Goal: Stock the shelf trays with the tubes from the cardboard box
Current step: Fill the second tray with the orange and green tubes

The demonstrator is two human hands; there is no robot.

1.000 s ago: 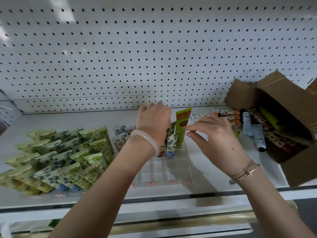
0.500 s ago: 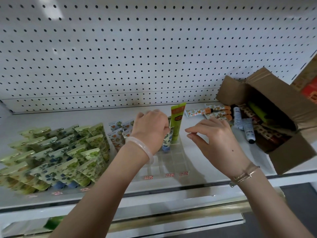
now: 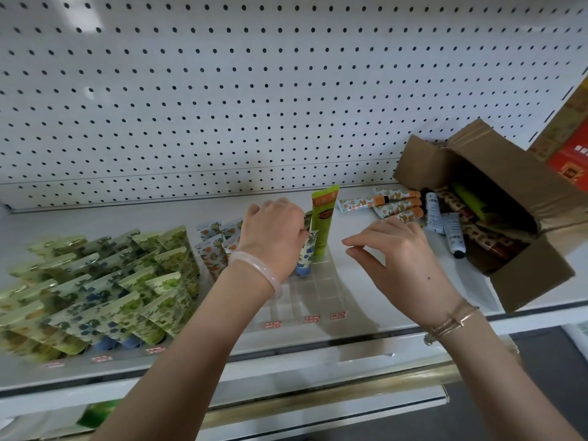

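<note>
The left hand (image 3: pixel 273 232) is bent over the back rows of the clear tray (image 3: pixel 321 291), its fingers curled down behind the knuckles; their tips meet the top of a small blue-flowered tube (image 3: pixel 306 253) standing cap-down just to their right, but whether they pinch it cannot be told from the head view. Right beyond that tube, still close to those fingertips, a tall green tube (image 3: pixel 323 224) stands upright in the tray. Just left of the left-hand fingers stand orange-patterned tubes (image 3: pixel 211 251), and further left, packed rows of green leafy tubes (image 3: pixel 111 281). The right hand (image 3: pixel 401 259) hovers above the tray's right edge, fingers loosely extended, thumb and forefinger nearly touching and holding nothing. Beyond its fingertips lie loose orange tubes (image 3: pixel 397 205) and white tubes (image 3: pixel 434 214) on the shelf (image 3: pixel 95 218), spilling from the cardboard box (image 3: pixel 534 281) tipped on its side to the right of those fingers
</note>
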